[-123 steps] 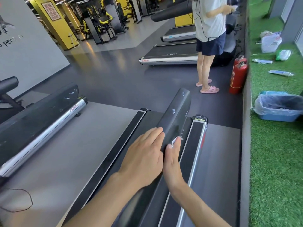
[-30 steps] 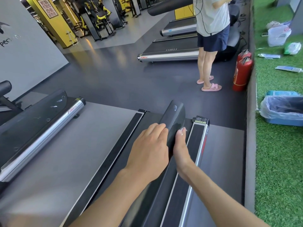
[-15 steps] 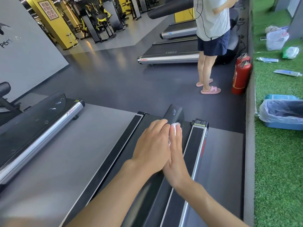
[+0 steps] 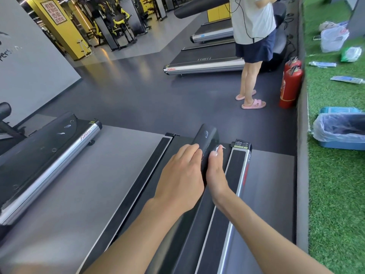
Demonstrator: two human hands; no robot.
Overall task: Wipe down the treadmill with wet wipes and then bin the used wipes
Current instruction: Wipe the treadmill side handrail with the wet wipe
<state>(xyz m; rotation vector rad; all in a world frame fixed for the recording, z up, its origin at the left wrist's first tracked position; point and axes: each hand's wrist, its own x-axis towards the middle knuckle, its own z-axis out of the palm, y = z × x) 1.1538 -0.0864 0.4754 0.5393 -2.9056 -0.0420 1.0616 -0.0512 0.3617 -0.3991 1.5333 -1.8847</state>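
A black treadmill handrail (image 4: 207, 135) runs away from me above the treadmill's side rail (image 4: 238, 165). My left hand (image 4: 181, 175) lies flat on the handrail's left side, fingers together. My right hand (image 4: 216, 171) presses against its right side near the far end, with a white wet wipe (image 4: 218, 149) pinched under the fingertips; only a small corner of the wipe shows. A blue bin (image 4: 341, 133) lined with a clear bag stands on the green turf at the right.
A neighbouring treadmill (image 4: 51, 155) sits at the left. A person in pink slippers (image 4: 250, 56) stands ahead by two red fire extinguishers (image 4: 290, 86). A raised kerb (image 4: 301, 155) separates the dark floor from the turf, where bags and wipe packets (image 4: 347, 79) lie.
Both hands have slid along the handrail toward its far end since four seconds ago; in the last half second they shifted only slightly, and the wipe's corner stays visible under the right fingertips.
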